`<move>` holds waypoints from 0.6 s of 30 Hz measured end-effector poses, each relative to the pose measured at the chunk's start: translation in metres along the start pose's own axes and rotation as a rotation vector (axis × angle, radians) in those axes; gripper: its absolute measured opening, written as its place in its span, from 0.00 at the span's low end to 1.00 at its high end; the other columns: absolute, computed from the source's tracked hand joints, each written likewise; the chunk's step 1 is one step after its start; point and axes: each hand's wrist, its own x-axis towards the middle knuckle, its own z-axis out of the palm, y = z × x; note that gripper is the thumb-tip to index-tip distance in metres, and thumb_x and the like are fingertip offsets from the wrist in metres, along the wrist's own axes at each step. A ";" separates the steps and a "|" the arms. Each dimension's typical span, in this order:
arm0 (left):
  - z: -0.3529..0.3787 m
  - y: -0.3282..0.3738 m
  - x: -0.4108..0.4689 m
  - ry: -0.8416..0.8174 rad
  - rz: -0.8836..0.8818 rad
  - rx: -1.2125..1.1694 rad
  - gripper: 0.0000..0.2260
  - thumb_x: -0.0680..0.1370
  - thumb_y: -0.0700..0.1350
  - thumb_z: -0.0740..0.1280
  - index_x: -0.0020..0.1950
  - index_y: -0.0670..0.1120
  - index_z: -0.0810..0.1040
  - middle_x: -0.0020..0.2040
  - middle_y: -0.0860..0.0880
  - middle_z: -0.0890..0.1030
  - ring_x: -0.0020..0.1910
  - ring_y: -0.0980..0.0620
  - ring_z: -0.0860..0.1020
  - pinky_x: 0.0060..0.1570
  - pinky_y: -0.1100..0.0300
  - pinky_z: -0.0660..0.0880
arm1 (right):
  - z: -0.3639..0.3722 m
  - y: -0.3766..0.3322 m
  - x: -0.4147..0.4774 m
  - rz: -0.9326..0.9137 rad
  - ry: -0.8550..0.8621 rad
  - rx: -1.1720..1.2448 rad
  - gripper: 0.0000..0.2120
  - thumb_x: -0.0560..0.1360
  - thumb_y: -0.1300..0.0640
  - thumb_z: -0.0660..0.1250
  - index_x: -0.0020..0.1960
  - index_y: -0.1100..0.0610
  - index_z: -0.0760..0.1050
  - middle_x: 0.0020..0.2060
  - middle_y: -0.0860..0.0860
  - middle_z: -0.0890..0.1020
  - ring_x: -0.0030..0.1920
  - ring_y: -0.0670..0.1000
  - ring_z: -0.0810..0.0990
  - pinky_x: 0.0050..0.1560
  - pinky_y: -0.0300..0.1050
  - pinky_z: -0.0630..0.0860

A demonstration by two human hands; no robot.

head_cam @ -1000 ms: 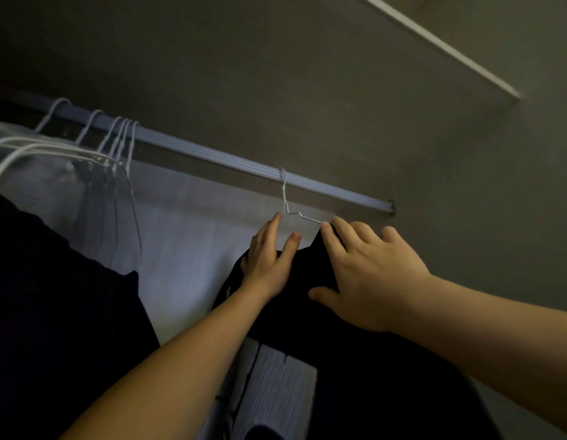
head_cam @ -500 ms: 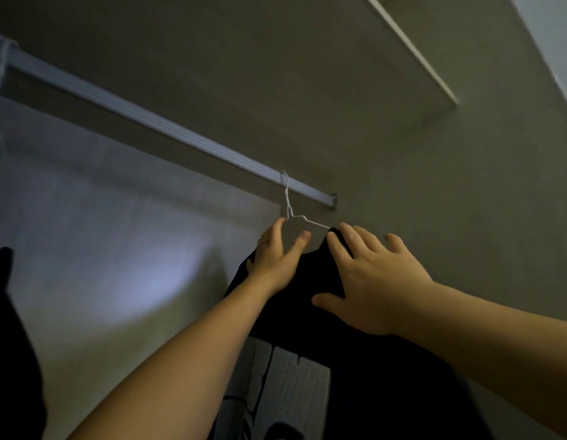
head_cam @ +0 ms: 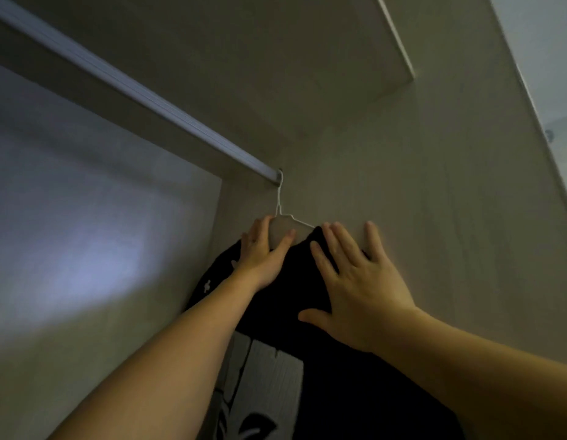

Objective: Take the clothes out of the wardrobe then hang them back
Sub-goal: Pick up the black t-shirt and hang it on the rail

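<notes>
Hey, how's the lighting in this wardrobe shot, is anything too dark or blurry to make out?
Head view: dim overall, with a soft bluish bright patch on the back wall; head view: the black garment is near featureless apart from its pale print; head view: the rail looks smeared, while the wire hanger, left hand and right hand read clearly.

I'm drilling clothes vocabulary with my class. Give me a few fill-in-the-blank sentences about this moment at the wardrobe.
1. The hanger hooks over the ____, close to the side wall.
2. The garment on it is ____ in colour.
3. The right hand lies flat on the garment, its fingers ____ apart.
Missing words: rail; black; spread.
</notes>
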 end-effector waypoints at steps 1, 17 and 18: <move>0.002 -0.002 0.001 0.009 0.008 0.008 0.42 0.64 0.80 0.51 0.75 0.65 0.52 0.80 0.50 0.56 0.78 0.44 0.54 0.73 0.37 0.56 | 0.001 -0.001 0.001 -0.003 0.011 -0.017 0.49 0.74 0.25 0.41 0.78 0.59 0.32 0.76 0.61 0.33 0.76 0.60 0.29 0.70 0.70 0.33; 0.006 -0.012 -0.051 -0.019 0.097 0.128 0.30 0.79 0.69 0.49 0.78 0.66 0.44 0.81 0.55 0.42 0.80 0.48 0.39 0.75 0.37 0.40 | 0.011 -0.006 -0.050 0.004 0.077 0.092 0.41 0.74 0.34 0.51 0.76 0.61 0.63 0.77 0.62 0.58 0.78 0.60 0.51 0.73 0.69 0.51; 0.009 -0.010 -0.068 -0.021 0.133 0.120 0.30 0.78 0.70 0.49 0.78 0.67 0.44 0.81 0.55 0.42 0.80 0.49 0.39 0.75 0.38 0.40 | 0.012 -0.005 -0.066 0.013 0.066 0.097 0.40 0.74 0.34 0.51 0.76 0.61 0.63 0.77 0.61 0.58 0.78 0.60 0.51 0.73 0.70 0.51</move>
